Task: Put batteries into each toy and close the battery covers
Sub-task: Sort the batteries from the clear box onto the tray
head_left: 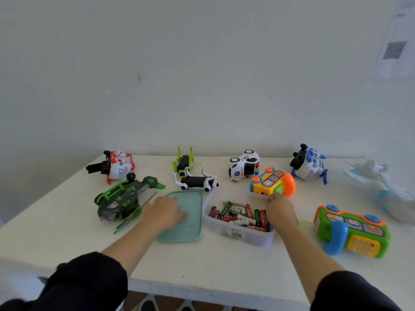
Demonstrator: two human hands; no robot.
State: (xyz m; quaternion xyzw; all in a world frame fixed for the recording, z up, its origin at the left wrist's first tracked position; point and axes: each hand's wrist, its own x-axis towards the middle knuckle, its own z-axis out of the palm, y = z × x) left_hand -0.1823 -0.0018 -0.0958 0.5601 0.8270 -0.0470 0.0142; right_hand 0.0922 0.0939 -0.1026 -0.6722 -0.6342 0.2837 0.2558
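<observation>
Crowding one table (224, 263): eight toys, one battery box (240, 232), one lid (193, 212).

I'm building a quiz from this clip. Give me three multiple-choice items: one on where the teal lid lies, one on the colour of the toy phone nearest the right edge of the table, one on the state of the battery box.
1. Where does the teal lid lie?
A. On the table, left of the battery box
B. Snapped onto the box
C. Under the police car

2. What is the main colour of the toy phone nearest the table's right edge?
A. Red
B. Green
C. White

3. In what state is the battery box?
A. Closed
B. Open and empty
C. Open, with batteries inside

Answers:
1. A, the lid lies flat on the table beside the box, with the left hand resting on it.
2. B, its body is green, with a blue handset.
3. C, the batteries show loose inside, and the right hand holds the rim.
</observation>
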